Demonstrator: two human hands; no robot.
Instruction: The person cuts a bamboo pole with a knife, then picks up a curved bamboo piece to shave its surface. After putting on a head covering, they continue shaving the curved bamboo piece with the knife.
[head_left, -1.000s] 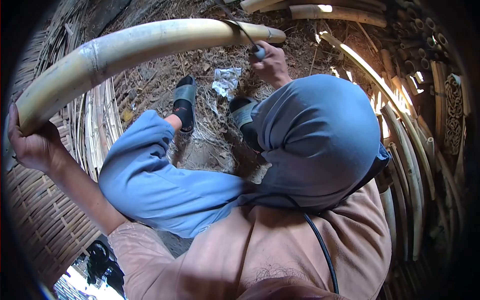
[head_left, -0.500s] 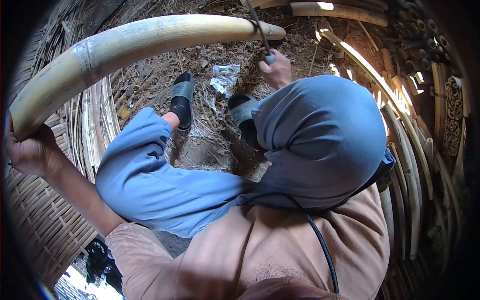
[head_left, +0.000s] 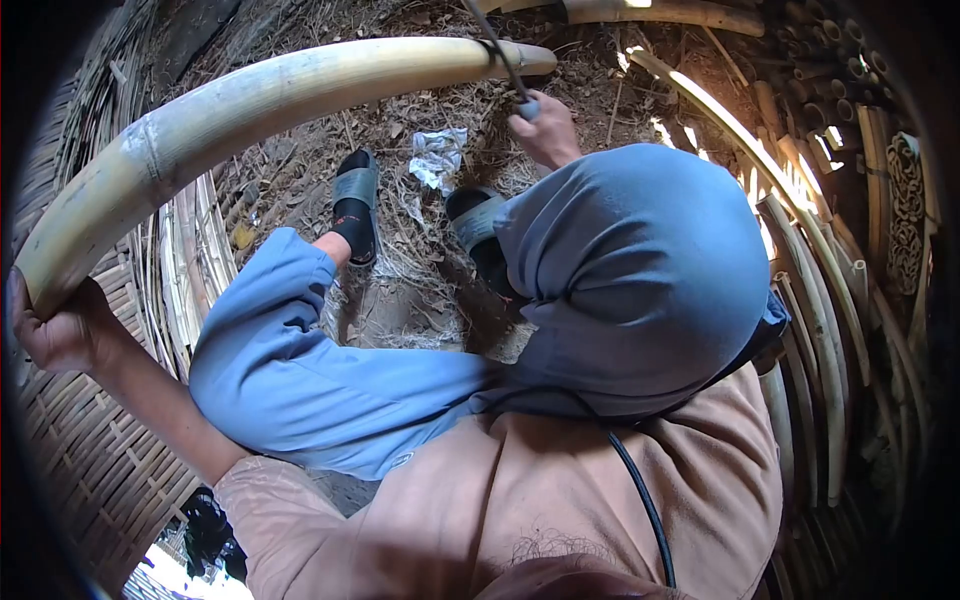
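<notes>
My left hand (head_left: pixel 65 325) is wrapped round the near end of a thick, pale bamboo pole (head_left: pixel 220 108), at the far left. From there the pole arcs across the top of the view, with a ringed node partway along. My right hand (head_left: pixel 545 130), beyond my bent right knee, is closed round the grey handle of a long, thin, dark-bladed knife (head_left: pixel 507 62). The blade crosses the pole close to its narrow far end, where a dark mark rings the bamboo. The blade's tip runs out of view at the top.
A crumpled white wrapper (head_left: pixel 438 157) lies on the littered ground by my sandals (head_left: pixel 357 190). Woven bamboo matting (head_left: pixel 100 450) and split strips (head_left: pixel 190 260) are on the left. Bamboo poles (head_left: pixel 820 350) lean on the right, with stacked tubes (head_left: pixel 820 80) behind.
My right hand and the knife have shifted slightly up and left in view. The pole's middle and my left hand sit slightly lower, while the whole scene has also shifted a little.
</notes>
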